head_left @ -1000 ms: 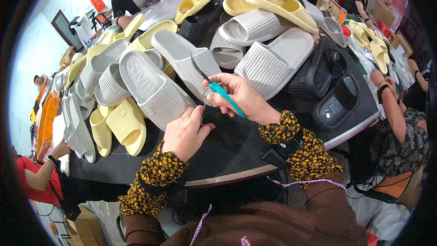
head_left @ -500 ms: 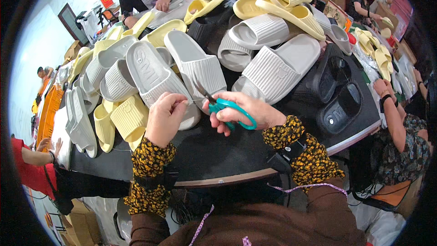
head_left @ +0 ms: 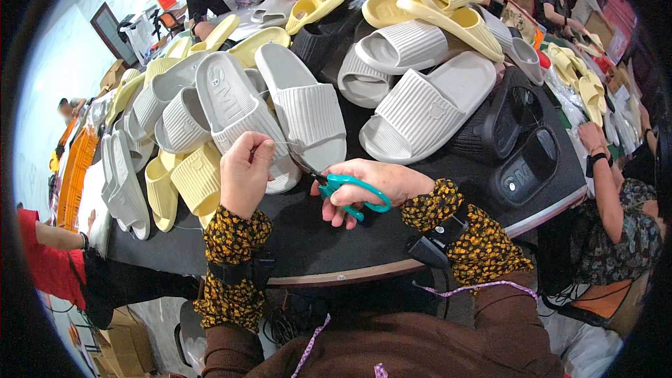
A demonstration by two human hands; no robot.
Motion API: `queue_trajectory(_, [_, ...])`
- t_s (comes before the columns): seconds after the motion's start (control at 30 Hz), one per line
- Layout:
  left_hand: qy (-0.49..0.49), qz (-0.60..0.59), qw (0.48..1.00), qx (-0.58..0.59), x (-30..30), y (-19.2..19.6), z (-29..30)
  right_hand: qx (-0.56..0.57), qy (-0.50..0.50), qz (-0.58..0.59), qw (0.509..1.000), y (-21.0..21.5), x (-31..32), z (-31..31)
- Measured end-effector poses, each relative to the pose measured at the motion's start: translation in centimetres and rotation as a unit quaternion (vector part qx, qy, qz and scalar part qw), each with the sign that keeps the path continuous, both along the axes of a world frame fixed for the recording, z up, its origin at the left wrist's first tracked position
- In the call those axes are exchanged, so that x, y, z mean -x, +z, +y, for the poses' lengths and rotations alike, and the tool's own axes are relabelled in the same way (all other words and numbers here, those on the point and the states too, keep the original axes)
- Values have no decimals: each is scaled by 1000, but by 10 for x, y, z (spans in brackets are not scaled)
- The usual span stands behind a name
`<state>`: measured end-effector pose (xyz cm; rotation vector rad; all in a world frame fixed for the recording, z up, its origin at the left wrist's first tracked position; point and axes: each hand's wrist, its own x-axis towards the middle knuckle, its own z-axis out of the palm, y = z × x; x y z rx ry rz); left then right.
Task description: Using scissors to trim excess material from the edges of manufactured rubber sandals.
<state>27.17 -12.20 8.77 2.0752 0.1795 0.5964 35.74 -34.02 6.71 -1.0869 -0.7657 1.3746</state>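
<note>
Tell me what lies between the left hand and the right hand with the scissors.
In the head view, a thin thread runs from the left hand toward the teal-handled scissors in the right hand, crossing the grey slide sandal and dark table.

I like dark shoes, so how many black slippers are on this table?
3: one black slipper at the table's right edge, a second just nearer beside it, a third wedged in the pile at top centre. More may be hidden underneath.

Footwear workshop — slippers (head_left: 427, 108) heaped on worktable (head_left: 329, 245).
</note>
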Motion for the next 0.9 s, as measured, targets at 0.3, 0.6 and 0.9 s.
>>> queue_trajectory(0.3, [-27, -10, 999, 15, 1, 2, 1, -7, 37, -17, 999, -3, 0, -1])
queue_trajectory(0.6, [-62, -6, 996, 68, 2, 1, 1, -10, -25, 17, 999, -6, -1, 2])
queue_trajectory(0.9, [-58, 2, 997, 55, 3, -1, 3, 3, -69, -19, 997, 4, 4, 2])
